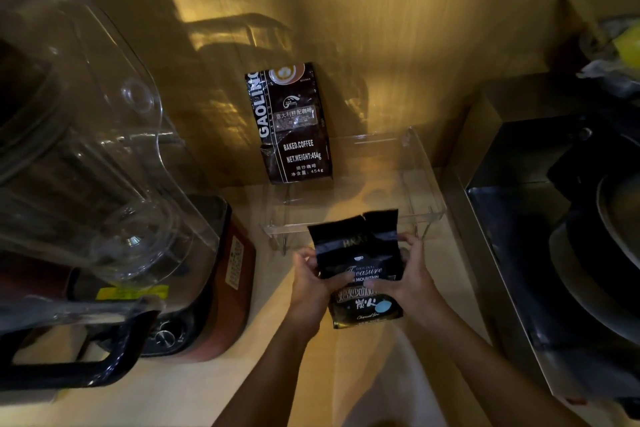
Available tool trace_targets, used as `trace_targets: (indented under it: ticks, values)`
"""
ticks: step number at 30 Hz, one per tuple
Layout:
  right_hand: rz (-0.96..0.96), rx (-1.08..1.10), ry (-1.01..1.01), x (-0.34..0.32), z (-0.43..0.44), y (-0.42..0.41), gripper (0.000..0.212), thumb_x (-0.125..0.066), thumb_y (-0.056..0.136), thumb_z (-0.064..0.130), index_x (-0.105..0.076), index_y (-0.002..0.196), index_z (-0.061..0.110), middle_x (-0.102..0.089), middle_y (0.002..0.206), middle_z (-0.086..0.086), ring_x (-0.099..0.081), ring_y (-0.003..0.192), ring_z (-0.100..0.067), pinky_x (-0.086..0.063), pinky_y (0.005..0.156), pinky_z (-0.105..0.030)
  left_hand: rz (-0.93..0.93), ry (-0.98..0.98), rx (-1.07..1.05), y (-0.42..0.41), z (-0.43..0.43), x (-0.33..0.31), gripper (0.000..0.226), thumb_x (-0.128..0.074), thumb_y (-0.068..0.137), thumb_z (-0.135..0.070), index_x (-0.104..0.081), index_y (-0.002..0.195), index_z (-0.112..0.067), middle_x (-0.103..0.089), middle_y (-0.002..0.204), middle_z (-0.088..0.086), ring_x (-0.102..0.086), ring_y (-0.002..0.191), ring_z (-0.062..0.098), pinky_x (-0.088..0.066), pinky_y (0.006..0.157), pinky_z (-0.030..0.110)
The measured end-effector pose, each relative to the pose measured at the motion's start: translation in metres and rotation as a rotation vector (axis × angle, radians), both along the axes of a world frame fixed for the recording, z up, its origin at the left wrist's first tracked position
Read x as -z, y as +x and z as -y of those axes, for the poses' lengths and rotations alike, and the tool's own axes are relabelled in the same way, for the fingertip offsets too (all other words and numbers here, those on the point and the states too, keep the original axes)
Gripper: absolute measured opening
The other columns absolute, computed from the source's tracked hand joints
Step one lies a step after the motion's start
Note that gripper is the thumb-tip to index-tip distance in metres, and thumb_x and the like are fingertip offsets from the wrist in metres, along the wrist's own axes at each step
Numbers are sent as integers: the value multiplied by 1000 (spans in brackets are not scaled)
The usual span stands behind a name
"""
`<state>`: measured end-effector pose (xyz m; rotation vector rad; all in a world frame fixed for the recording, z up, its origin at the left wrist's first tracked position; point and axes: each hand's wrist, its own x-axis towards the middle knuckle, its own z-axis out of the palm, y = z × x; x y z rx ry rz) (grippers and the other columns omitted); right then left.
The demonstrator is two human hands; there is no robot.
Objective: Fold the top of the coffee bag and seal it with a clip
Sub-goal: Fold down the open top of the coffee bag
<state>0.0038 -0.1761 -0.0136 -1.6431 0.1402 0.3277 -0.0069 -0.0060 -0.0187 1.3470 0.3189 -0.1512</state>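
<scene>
I hold a small black coffee bag upright above the counter, front label toward me, its torn top edge standing straight up. My left hand grips the bag's left side with the thumb on the front. On the right side my right hand grips it, fingers curled around the edge near the top. No clip shows in view.
A second, larger brown coffee bag leans against the back wall. A clear acrylic stand sits just behind the held bag. A blender with a clear jug fills the left. A steel box with dark pans is at the right.
</scene>
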Motion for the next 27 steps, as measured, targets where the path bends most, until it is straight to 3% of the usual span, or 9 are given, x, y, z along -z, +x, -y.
trace_targets:
  ticks: [2, 6, 8, 11, 16, 20, 23, 27]
  values:
    - [-21, 1, 67, 1, 6, 2, 76, -80, 59, 5, -35, 116, 28, -60, 102, -2, -62, 92, -20, -54, 76, -42, 19, -60, 76, 0, -2, -2, 63, -76, 64, 3, -44, 114, -21, -69, 102, 7, -67, 93, 19, -56, 65, 25]
    - [-7, -44, 164, -2, 11, 3, 39, -78, 59, 5, -63, 93, 13, -65, 94, -4, -68, 78, -13, -54, 59, -22, 32, -24, 257, -1, -1, -11, 29, -74, 68, -11, -68, 94, -20, -74, 92, 3, -68, 89, 24, -55, 65, 24]
    - [61, 30, 82, -4, 9, 5, 25, -76, 61, -1, -65, 79, 14, -58, 96, -2, -63, 83, -11, -53, 65, -24, 42, 4, 237, 0, 2, -15, 20, -70, 73, -7, -70, 88, -19, -75, 84, 2, -70, 83, 21, -55, 63, 23]
    - [109, 64, 96, -9, 7, 9, 23, -72, 65, -5, -65, 70, 16, -54, 95, 2, -58, 88, -14, -53, 66, -25, 66, 50, 182, 2, 7, -22, 18, -66, 76, 0, -69, 85, -15, -74, 79, 4, -70, 79, 22, -56, 62, 24]
    - [187, 42, 53, -12, 9, 9, 25, -71, 69, 0, -66, 67, 24, -64, 77, 3, -65, 70, -12, -55, 58, -25, 71, 64, 129, 4, 12, -30, 27, -67, 74, 4, -73, 68, -22, -73, 72, 2, -70, 69, 15, -56, 58, 22]
    - [28, 39, 139, -4, 10, 8, 14, -70, 70, 2, -68, 81, 11, -68, 84, -9, -66, 75, -22, -54, 60, -27, 95, 186, 203, 2, 11, -30, 18, -70, 73, 1, -65, 88, -7, -70, 82, 8, -70, 72, 14, -54, 57, 19]
    - [22, 3, 115, -7, 9, 11, 12, -70, 72, 7, -69, 83, 12, -71, 81, -12, -68, 76, -27, -56, 67, -37, 93, 181, 188, 5, 7, -33, 16, -72, 72, -3, -68, 83, -14, -73, 78, 5, -70, 76, 19, -55, 59, 21]
    - [51, 61, 165, -10, 6, 14, 14, -70, 72, 5, -69, 76, 18, -73, 74, -5, -70, 69, -19, -57, 58, -26, 95, 158, 147, 9, 11, -35, 21, -71, 74, -6, -71, 71, -26, -75, 71, -7, -70, 69, 13, -53, 54, 16]
